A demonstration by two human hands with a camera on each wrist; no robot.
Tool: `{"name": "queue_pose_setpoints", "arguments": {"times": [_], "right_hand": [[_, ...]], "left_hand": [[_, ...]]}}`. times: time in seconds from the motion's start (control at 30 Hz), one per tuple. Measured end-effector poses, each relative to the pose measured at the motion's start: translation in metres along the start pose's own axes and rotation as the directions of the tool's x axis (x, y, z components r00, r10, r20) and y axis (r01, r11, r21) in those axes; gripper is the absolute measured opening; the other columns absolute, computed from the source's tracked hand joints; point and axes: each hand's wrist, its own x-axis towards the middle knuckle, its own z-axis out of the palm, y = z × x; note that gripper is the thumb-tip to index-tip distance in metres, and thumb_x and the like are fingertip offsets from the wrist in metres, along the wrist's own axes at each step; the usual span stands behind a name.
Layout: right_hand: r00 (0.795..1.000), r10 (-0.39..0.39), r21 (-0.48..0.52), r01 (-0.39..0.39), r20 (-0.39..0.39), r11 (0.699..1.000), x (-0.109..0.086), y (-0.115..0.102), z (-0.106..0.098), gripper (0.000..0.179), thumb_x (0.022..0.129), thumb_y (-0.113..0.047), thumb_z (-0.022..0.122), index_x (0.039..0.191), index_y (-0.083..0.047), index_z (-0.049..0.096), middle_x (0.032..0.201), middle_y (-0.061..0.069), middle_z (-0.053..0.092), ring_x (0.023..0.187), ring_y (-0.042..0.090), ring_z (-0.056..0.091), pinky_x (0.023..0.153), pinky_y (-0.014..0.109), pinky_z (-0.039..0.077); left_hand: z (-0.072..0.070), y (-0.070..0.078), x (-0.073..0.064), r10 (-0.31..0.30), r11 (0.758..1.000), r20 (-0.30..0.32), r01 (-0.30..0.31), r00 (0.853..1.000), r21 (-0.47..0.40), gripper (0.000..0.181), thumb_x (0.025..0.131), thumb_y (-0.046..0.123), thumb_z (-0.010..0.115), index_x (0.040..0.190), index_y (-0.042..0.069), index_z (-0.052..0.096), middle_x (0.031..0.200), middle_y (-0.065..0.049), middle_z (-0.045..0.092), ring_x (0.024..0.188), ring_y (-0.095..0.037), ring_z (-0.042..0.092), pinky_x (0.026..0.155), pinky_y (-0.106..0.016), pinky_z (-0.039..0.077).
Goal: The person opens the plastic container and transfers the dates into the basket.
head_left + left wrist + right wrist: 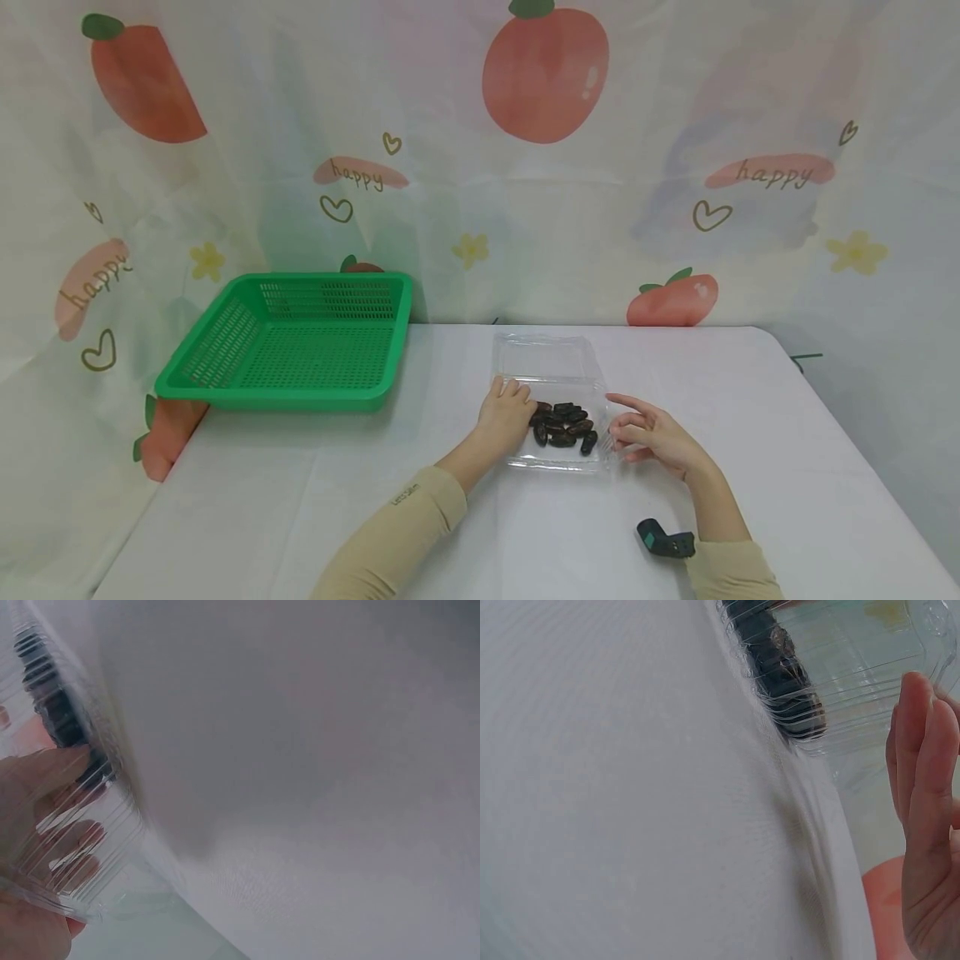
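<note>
A clear plastic clamshell box (558, 462) lies on the table with its lid (546, 357) folded back. Several dark, wrinkled dates (562, 421) are clustered in its base. My left hand (506, 419) reaches in over the left side. In the left wrist view, through the ribbed wall, its thumb and a finger (60, 761) pinch the end of a dark date (94, 769). Beside the box's right wall, my right hand (656, 437) has its fingers loosely spread and holds nothing. The right wrist view shows those fingers (917, 742) close to the ribbed plastic; contact is unclear.
A green perforated basket (273, 393) stands at the back left of the white-covered table (360, 500). Near the right wrist is a small black device (663, 540). A printed curtain (435, 92) hangs behind the table.
</note>
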Motion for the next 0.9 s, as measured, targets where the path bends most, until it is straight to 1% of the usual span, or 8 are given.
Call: {"name": "queue_pose_setpoints", "arguments": {"times": [0.2,0.37,0.63,0.77,0.9], "right_hand": [[1.000,0.002,0.007,-0.002,0.000,1.000,0.000,0.000,0.000,0.064,0.088,-0.009,0.059,0.141,-0.001,0.024,0.084,-0.005,0.060,0.071,0.009,0.062,0.058,0.026,0.053],[1.000,-0.006,0.005,0.006,0.003,1.000,0.000,0.001,0.000,0.064,0.088,-0.008,0.059,0.141,-0.001,0.023,0.085,-0.006,0.060,0.071,0.009,0.061,0.058,0.026,0.053],[1.000,-0.003,0.008,0.003,0.004,1.000,-0.001,0.000,0.000,0.066,0.088,-0.007,0.059,0.141,0.001,0.021,0.085,-0.006,0.061,0.070,0.010,0.062,0.057,0.026,0.053],[1.000,0.003,0.008,-0.003,0.004,1.000,-0.002,-0.001,0.001,0.068,0.087,-0.007,0.060,0.142,0.001,0.020,0.086,-0.005,0.061,0.070,0.010,0.062,0.058,0.026,0.053],[1.000,0.002,-0.003,-0.002,0.003,1.000,-0.002,-0.002,0.001,0.068,0.087,-0.008,0.060,0.141,0.002,0.020,0.085,-0.005,0.060,0.071,0.010,0.062,0.058,0.027,0.053]], "left_hand": [[0.000,0.001,0.000,-0.007,1.000,0.009,0.007,1.000,-0.019,0.039,0.089,0.045,0.051,0.123,0.028,0.055,0.127,0.006,0.049,0.124,-0.016,0.036,0.108,-0.040,0.021],[-0.001,0.001,-0.001,0.004,1.000,0.004,-0.004,1.000,0.004,0.040,0.089,0.047,0.050,0.125,0.029,0.053,0.124,0.006,0.049,0.121,-0.015,0.037,0.108,-0.041,0.021],[-0.005,0.000,-0.005,-0.011,1.000,-0.044,0.011,0.999,0.001,0.034,0.092,0.044,0.046,0.123,0.029,0.051,0.122,0.007,0.050,0.120,-0.014,0.039,0.107,-0.042,0.024],[-0.007,-0.001,-0.004,-0.036,0.999,-0.084,0.033,0.996,-0.031,0.032,0.092,0.043,0.047,0.120,0.028,0.050,0.122,0.006,0.049,0.120,-0.015,0.039,0.106,-0.042,0.025],[-0.013,-0.007,-0.006,-0.066,0.997,-0.135,0.059,0.989,-0.055,0.032,0.092,0.044,0.047,0.120,0.029,0.049,0.120,0.006,0.048,0.117,-0.016,0.040,0.105,-0.042,0.026]]}}
